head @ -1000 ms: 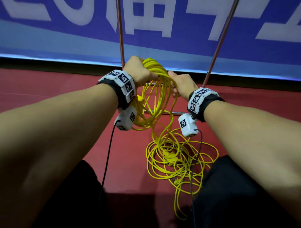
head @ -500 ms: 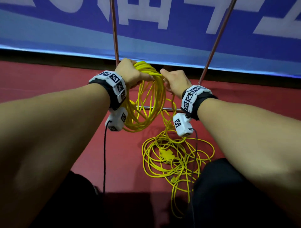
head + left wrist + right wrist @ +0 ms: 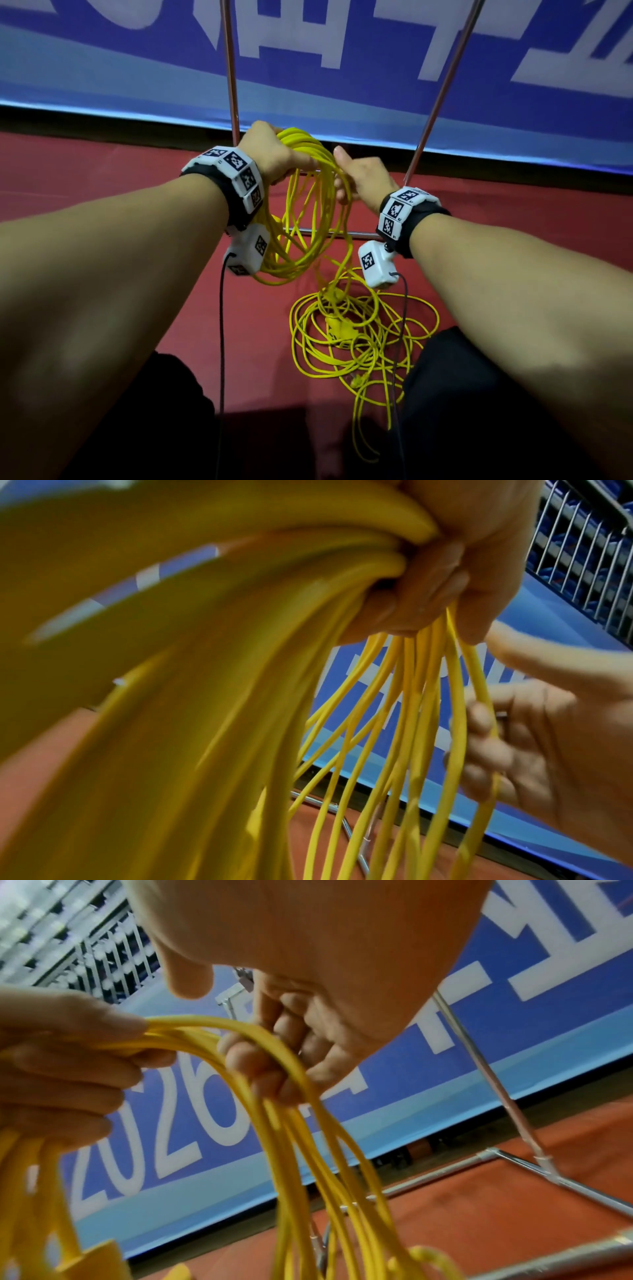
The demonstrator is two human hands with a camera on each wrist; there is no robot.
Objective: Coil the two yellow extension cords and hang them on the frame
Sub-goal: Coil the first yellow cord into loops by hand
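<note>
A coil (image 3: 301,212) of yellow cord hangs in the air above the red floor (image 3: 102,178), its top bunched in the left hand (image 3: 274,154), whose fingers wrap tight round the loops. The right hand (image 3: 363,181) just beside it curls its fingers (image 3: 253,1064) over a few strands. Loose cord (image 3: 359,335) lies tangled on the floor below, in front of the metal frame (image 3: 229,68) and blue banner (image 3: 342,51).

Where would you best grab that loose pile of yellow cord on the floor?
Probably the loose cord pile is best taken from above, at the strand rising toward the held coil. That strand already hangs clear of the tangle, so the fingers could curl round it.
</note>
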